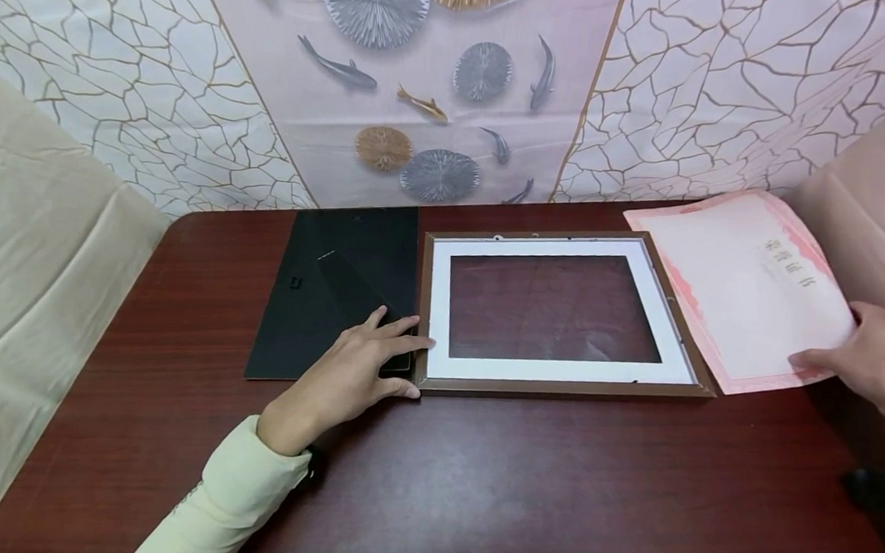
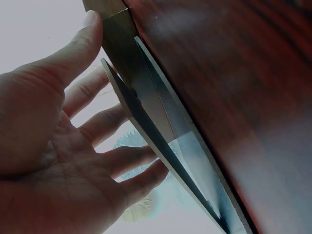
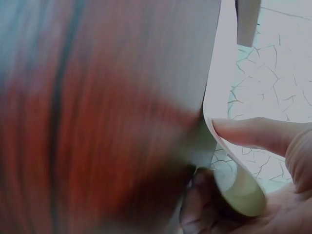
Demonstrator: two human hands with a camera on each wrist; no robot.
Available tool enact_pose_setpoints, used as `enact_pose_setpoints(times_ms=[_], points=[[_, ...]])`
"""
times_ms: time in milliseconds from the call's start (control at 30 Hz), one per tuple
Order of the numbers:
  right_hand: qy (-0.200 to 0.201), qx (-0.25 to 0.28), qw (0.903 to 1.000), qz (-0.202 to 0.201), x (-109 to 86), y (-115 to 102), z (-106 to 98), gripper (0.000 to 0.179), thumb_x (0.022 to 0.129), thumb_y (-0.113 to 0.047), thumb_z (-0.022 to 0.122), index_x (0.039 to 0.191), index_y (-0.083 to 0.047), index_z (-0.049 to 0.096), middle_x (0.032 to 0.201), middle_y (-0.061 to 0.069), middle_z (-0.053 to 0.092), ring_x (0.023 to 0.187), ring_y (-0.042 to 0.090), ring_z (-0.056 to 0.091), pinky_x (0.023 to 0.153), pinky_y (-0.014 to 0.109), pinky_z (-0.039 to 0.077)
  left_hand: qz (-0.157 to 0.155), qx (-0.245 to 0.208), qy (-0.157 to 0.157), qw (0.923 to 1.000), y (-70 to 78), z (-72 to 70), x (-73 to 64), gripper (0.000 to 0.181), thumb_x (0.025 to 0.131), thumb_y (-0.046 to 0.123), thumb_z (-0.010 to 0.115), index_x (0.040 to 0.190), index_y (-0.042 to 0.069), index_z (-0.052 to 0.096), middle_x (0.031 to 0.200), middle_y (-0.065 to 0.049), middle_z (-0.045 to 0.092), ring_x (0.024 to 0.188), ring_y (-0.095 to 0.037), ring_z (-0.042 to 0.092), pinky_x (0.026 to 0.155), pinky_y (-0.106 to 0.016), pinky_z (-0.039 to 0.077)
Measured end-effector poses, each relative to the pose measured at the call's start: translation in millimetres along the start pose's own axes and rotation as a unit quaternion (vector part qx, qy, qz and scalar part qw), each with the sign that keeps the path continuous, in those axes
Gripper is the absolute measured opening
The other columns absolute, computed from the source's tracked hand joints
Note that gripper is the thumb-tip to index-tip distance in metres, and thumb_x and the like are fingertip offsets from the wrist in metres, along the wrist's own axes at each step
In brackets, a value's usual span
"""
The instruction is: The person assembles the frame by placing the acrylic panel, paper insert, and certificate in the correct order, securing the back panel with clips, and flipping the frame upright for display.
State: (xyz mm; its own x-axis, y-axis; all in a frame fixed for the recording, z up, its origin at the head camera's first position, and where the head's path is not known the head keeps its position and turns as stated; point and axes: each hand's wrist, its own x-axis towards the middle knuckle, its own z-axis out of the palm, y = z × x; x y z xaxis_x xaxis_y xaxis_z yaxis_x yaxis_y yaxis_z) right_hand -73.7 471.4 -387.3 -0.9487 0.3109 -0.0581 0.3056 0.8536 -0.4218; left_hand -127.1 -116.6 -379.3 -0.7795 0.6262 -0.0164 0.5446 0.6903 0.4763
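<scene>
A brown picture frame (image 1: 568, 387) with a white mat inside lies flat on the table. My left hand (image 1: 357, 360) touches its left edge with fingers spread and fairly straight, the thumb at the lower left corner. Partly under that hand, a black backing board (image 1: 273, 335) with a stand leg lies left of the frame. In the left wrist view the hand (image 2: 73, 131) is beside the board's raised edge (image 2: 141, 126). My right hand (image 1: 878, 362) pinches the lower right corner of a pink-bordered paper certificate (image 1: 759, 293). In the right wrist view the paper (image 3: 239, 180) bends between thumb and fingers.
The dark red wooden table (image 1: 461, 493) reaches back to a patterned cloth (image 1: 433, 101). Pale cloth hangs at the left side (image 1: 29, 273) and at the right side (image 1: 866, 196). The certificate's left edge lies close against the frame's right side.
</scene>
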Motion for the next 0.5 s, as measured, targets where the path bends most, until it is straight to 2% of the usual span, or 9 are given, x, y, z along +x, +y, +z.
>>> enact_pose_setpoints(times_ms=[100,167,200,233,300,333,367,433,500], points=[[0.011,0.04,0.9992,-0.001,-3.2,-1,-1,0.072,0.081,-0.005,0.078,0.128,0.031,0.037,0.096,0.04,0.06,0.077,0.031,0.057,0.06,0.023,0.034,0.003,0.001,0.002,1.0,0.1,0.0,0.3,0.065,0.084,0.029,0.087,0.145,0.022,0.065,0.165,-0.009,0.045,0.154,-0.053,0.029,0.119,-0.07,0.033],[0.009,0.151,0.9885,0.002,-5.8,-1,0,0.05,0.084,0.003,0.073,0.126,0.016,0.049,0.083,0.019,0.068,0.066,0.014,0.061,0.054,0.02,0.041,0.005,0.001,0.002,1.0,0.2,0.1,0.4,0.064,0.084,0.029,0.087,0.145,0.022,0.065,0.165,-0.009,0.046,0.154,-0.053,0.029,0.118,-0.07,0.034],[0.009,0.229,0.9733,-0.001,-7.4,0,1,0.042,0.085,0.008,0.069,0.124,0.008,0.053,0.078,0.009,0.069,0.061,0.006,0.061,0.052,0.018,0.045,0.005,0.002,0.002,1.0,0.3,0.1,0.3,0.064,0.084,0.029,0.087,0.145,0.022,0.065,0.165,-0.009,0.046,0.154,-0.053,0.029,0.118,-0.07,0.034],[0.008,0.315,0.9491,-0.004,-9.2,0,1,0.041,0.086,0.014,0.065,0.122,-0.002,0.055,0.075,0.0,0.068,0.056,0.0,0.06,0.05,0.017,0.05,0.005,0.002,0.002,1.0,0.4,0.0,0.2,0.064,0.084,0.029,0.087,0.145,0.022,0.065,0.165,-0.009,0.046,0.154,-0.053,0.029,0.118,-0.07,0.034],[0.006,0.476,0.8792,-0.001,-13.3,-1,3,0.056,0.085,0.024,0.056,0.12,-0.02,0.053,0.076,-0.014,0.065,0.053,0.003,0.066,0.047,0.019,0.055,0.005,0.004,0.002,1.0,0.7,-0.4,0.0,0.065,0.085,0.029,0.087,0.145,0.022,0.065,0.165,-0.009,0.046,0.154,-0.053,0.029,0.118,-0.07,0.034],[0.01,0.537,0.8434,-0.004,-15.0,0,4,0.064,0.084,0.028,0.052,0.118,-0.027,0.051,0.081,-0.013,0.066,0.053,0.006,0.069,0.047,0.022,0.056,0.004,0.004,0.002,1.0,0.8,-0.4,0.0,0.065,0.085,0.029,0.087,0.145,0.022,0.065,0.165,-0.009,0.046,0.154,-0.053,0.029,0.118,-0.071,0.034],[0.014,0.576,0.8169,-0.013,-16.3,1,5,0.068,0.084,0.029,0.049,0.123,-0.026,0.052,0.086,-0.012,0.066,0.055,0.007,0.07,0.046,0.023,0.057,0.004,0.005,0.001,1.0,0.9,-0.5,0.0,0.065,0.085,0.029,0.087,0.145,0.022,0.065,0.165,-0.009,0.046,0.154,-0.053,0.029,0.118,-0.071,0.034],[0.024,0.597,0.8019,-0.023,-17.2,6,7,0.077,0.085,0.03,0.046,0.137,-0.027,0.049,0.098,-0.012,0.062,0.06,0.007,0.07,0.047,0.025,0.057,0.004,0.004,0.0,1.0,0.9,-0.5,0.0,0.065,0.085,0.029,0.087,0.145,0.022,0.065,0.165,-0.009,0.046,0.154,-0.053,0.029,0.118,-0.071,0.034],[0.032,0.597,0.8009,-0.037,-14.0,18,10,0.088,0.086,0.029,0.045,0.151,-0.03,0.041,0.11,-0.012,0.055,0.065,0.006,0.071,0.048,0.026,0.058,0.004,0.003,0.0,1.0,0.7,-0.3,0.2,0.064,0.085,0.028,0.087,0.145,0.022,0.065,0.165,-0.01,0.046,0.154,-0.053,0.029,0.118,-0.071,0.034]])
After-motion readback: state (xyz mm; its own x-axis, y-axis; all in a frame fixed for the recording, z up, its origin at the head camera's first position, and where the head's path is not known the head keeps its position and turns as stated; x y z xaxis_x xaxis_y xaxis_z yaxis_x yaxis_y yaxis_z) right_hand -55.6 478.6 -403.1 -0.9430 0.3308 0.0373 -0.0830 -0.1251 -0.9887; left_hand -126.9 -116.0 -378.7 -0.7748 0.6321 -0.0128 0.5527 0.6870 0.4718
